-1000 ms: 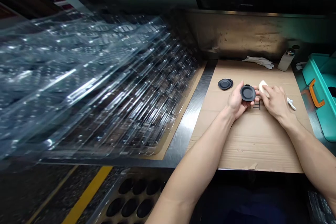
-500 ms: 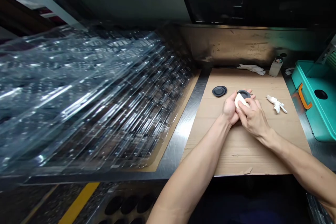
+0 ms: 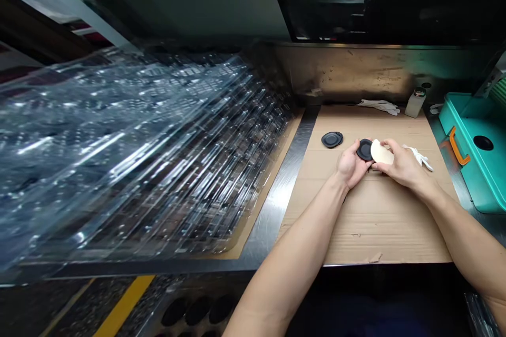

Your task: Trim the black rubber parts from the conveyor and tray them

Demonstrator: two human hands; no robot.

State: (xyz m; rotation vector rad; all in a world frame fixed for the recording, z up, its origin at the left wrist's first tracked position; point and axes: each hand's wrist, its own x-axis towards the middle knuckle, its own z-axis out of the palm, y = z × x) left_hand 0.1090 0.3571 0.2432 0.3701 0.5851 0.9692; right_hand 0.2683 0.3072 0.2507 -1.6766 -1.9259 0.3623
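Note:
My left hand (image 3: 351, 166) holds a round black part (image 3: 364, 150) between thumb and fingers, above the cardboard sheet (image 3: 356, 210). Pinched in my right hand (image 3: 401, 166) is a cream-white round pad (image 3: 381, 152), whose left edge is right beside the black part and partly overlaps it. Another black part (image 3: 332, 139) lies on the cardboard to the left of my hands. A crumpled white glove (image 3: 421, 159) lies behind my right hand, which partly hides it.
Stacked clear plastic trays (image 3: 158, 163) fill the left side. At the back are a white glove (image 3: 381, 106) and a small bottle with a metal cap (image 3: 416, 103). A teal bin (image 3: 470, 179) with an orange handle (image 3: 457, 147) stands at the right.
My right hand has moved right with the white pad, which was over the black part and my left palm. More of the black part now shows in my left hand.

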